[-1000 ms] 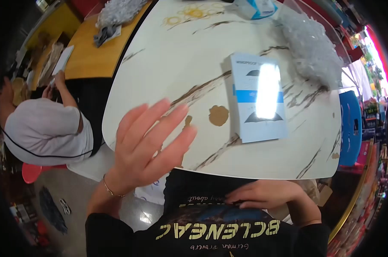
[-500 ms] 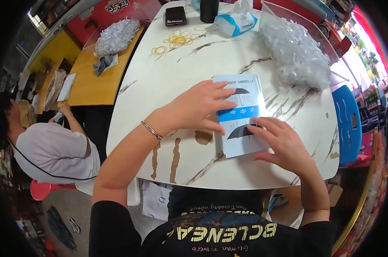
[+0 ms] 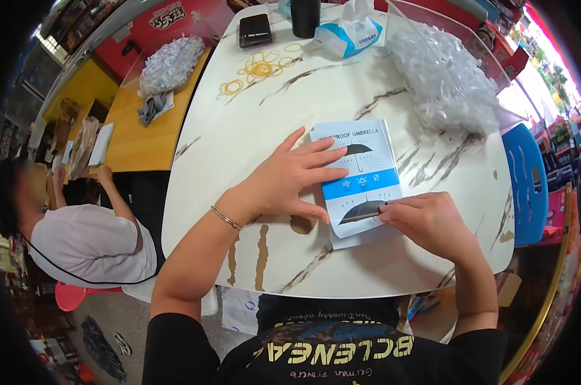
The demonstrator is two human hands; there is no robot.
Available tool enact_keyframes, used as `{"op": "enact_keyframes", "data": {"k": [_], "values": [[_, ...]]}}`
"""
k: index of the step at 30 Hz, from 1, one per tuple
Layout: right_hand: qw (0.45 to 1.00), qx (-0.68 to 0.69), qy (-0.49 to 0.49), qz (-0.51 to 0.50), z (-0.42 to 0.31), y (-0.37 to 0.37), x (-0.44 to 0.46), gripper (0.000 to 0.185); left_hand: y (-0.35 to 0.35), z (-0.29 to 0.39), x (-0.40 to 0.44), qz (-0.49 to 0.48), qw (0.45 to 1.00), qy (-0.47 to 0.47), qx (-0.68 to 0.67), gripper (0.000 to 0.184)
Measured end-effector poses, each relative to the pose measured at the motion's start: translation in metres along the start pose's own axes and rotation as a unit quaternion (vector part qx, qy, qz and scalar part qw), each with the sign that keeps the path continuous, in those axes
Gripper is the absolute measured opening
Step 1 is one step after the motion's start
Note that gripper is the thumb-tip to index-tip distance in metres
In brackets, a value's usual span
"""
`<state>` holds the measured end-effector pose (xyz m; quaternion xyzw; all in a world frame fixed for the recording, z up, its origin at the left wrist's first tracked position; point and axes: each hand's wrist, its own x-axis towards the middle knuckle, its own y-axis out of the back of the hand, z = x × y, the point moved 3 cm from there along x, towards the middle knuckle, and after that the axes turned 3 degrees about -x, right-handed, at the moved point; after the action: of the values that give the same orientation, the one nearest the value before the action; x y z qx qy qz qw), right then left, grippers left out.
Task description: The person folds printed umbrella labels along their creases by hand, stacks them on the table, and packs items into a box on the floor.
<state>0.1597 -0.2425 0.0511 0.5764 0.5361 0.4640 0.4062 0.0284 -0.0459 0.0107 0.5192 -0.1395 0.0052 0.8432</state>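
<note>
A stack of printed umbrella leaflets [image 3: 362,185] lies on the marble-patterned table [image 3: 239,141], its top sheet slightly askew over the ones beneath. My left hand [image 3: 298,174] rests on the stack's left side with its fingers spread. At the lower right part of the top sheet, my right hand [image 3: 425,221] pinches that sheet between thumb and fingers. Brown stains show on the table below my left hand.
Yellow rubber bands [image 3: 261,69], a black box [image 3: 256,31], a dark cup [image 3: 305,18] and a tissue pack [image 3: 349,36] stand farther back. A bin of clear plastic pieces [image 3: 438,77] is at right. Another person [image 3: 91,240] sits at left beside a yellow table [image 3: 136,138].
Both hands have come onto the leaflets from apart. The stack has shifted left and down. Since half a second ago, my right fingers have closed on the top sheet.
</note>
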Motion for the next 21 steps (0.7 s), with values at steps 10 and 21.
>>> {"op": "enact_keyframes", "data": {"k": [10, 21], "values": [[0.948, 0.034, 0.046, 0.313, 0.001, 0.08, 0.038, 0.013, 0.014, 0.009, 0.0, 0.239, 0.971, -0.019, 0.01, 0.022], [0.882, -0.079, 0.031, 0.464, 0.001, 0.059, 0.065, 0.043, 0.006, 0.01, -0.011, 0.219, 0.836, 0.23, -0.447, 0.021]]}}
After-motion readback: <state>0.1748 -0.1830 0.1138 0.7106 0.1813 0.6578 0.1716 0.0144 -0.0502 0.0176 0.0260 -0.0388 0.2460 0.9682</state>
